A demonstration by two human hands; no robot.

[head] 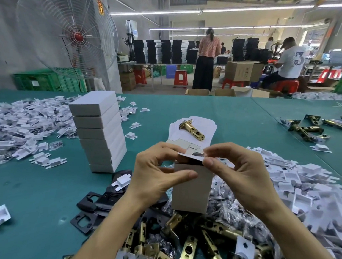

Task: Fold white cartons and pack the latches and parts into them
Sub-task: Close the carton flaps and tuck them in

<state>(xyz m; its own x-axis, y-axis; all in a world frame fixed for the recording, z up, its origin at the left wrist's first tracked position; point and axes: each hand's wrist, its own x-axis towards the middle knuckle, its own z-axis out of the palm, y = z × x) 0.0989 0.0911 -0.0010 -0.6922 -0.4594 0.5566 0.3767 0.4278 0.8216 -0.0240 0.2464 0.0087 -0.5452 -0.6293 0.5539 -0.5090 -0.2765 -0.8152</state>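
Note:
A white carton point(190, 188) stands upright in front of me, its top flap point(192, 156) raised. My left hand point(158, 174) grips the carton's upper left side, thumb across its front. My right hand point(233, 171) pinches the top flap at its right end. Behind the carton a brass latch point(191, 128) lies on a stack of flat carton blanks point(208, 126). More brass latches point(191, 243) and black strike plates point(91, 207) are heaped below my wrists.
A tall stack of closed white cartons point(99, 131) stands to the left. White card inserts lie in piles at left point(22, 123) and right point(296, 185). More latches point(309, 128) lie far right on the green table point(233, 111). People work beyond the table.

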